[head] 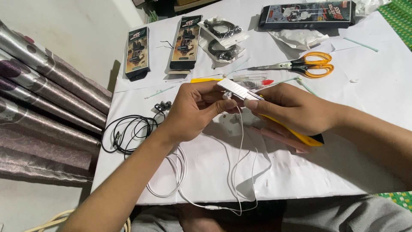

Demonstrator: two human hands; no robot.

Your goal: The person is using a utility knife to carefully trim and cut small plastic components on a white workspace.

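- Landmark: the white sheet (352,103) covering the table; every place below is read against it
- Your left hand (193,111) sits over the sheet's middle, fingers curled shut on the white earphone cable (240,141) near its earbud end
- Your right hand (292,109), just right of the left, is clamped on a yellow utility knife (296,133); its flat metal blade (238,89) points toward the left hand and lies touching the cable end
- The white cable hangs down in thin loops from your hands, crosses the sheet's near edge and drops toward your lap
- Open room: bare sheet right of your right forearm, out to the right edge; also a strip at the near edge
- Left edge of the sheet: black earphones (128,131) coiled loosely, round glossy wire, buds nearest your left hand
- Far side of the sheet: two upright black printed cartons (137,51), narrow and rectangular; beside them clear plastic bags (223,38) with black coiled cables inside
- Far right corner: a long flat black box (309,13), contents not visible
- Beyond your hands: orange-handled scissors (304,65), steel blades closed, well apart from the knife
- Past the left edge: folded patterned fabric (38,111), glossy, in ridged rolls
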